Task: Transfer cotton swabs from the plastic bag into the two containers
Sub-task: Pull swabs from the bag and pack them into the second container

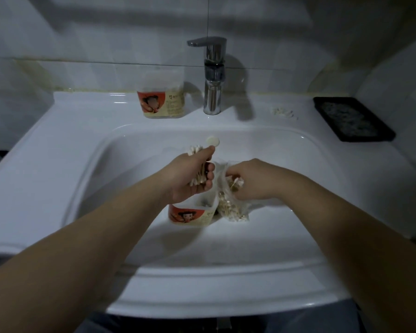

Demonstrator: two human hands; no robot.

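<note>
**Two tubs, one bag, one fistful of swabs**

The left hand (192,179) grips one bundle of white-tipped wooden cotton swabs (197,150) at the basin's centre, above one open translucent plastic container with an orange label (190,213). At its 3 o'clock, the right hand (252,180) curls its fingers on the crinkled clear plastic bag (233,207) of swabs. The second matching container (161,97) stands on the glossy white sink (58,145) ledge at 11 o'clock, beside one chrome faucet (213,75).

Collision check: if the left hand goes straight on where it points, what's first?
The left hand probably meets the small round cream cap on the back wall of the white ceramic sink; depth unclear.
</note>
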